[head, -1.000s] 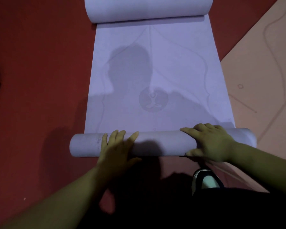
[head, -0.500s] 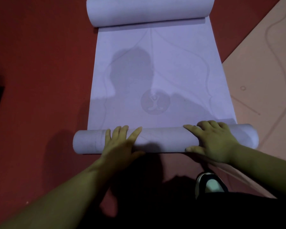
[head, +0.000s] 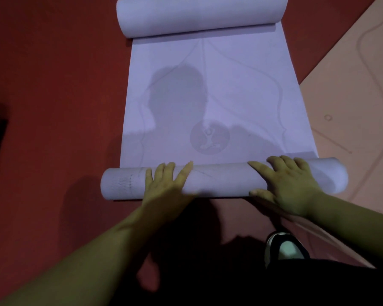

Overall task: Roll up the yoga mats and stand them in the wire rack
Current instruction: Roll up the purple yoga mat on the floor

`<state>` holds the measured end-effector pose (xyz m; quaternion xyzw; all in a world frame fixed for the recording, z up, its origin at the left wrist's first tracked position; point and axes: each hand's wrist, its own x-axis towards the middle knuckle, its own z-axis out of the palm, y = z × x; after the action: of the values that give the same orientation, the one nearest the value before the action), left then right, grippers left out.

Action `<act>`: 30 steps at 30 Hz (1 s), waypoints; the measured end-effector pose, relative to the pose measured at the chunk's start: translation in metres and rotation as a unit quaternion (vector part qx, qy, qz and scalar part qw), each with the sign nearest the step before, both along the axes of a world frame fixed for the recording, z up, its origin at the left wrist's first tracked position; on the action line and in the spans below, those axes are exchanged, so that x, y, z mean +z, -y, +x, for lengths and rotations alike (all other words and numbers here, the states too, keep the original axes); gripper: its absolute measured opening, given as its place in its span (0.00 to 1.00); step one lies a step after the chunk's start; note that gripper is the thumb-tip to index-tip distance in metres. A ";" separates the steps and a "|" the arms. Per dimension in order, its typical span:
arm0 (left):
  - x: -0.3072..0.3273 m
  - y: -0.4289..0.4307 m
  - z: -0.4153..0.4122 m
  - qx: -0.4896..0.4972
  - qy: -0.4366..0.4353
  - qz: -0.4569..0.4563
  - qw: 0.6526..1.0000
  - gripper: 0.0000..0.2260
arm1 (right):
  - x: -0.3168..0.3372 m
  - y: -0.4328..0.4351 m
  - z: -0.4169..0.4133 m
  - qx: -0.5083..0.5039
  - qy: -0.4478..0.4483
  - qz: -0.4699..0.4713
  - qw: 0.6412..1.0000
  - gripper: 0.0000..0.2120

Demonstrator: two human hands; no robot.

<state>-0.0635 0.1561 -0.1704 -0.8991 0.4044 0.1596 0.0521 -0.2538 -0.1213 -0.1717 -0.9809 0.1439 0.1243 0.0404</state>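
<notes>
No words, brands or numbers are showing legibly anywhere. The one sign is sitting on the lavender yoga mat (head: 230, 96): a round grey emblem (head: 209, 137) with a pale posed figure inside (too faint for detail), lying just beyond the near roll (head: 219, 180), opposite its middle.
</notes>
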 end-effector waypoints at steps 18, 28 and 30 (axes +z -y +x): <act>-0.006 0.014 -0.007 0.025 0.009 -0.028 0.999 0.41 | -0.004 0.010 0.014 0.006 0.042 -0.011 0.999 0.38; 0.001 0.036 0.029 0.041 -0.026 0.032 0.998 0.37 | -0.010 0.005 0.009 -0.013 0.080 -0.026 0.996 0.38; 0.002 0.038 0.029 0.044 -0.030 0.025 0.998 0.37 | -0.009 0.012 0.015 -0.008 0.066 -0.029 0.997 0.37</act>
<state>-0.0342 0.1184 -0.1680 -0.9092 0.3619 0.1986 0.0554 -0.2391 -0.1332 -0.1810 -0.9866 0.1520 0.0548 0.0224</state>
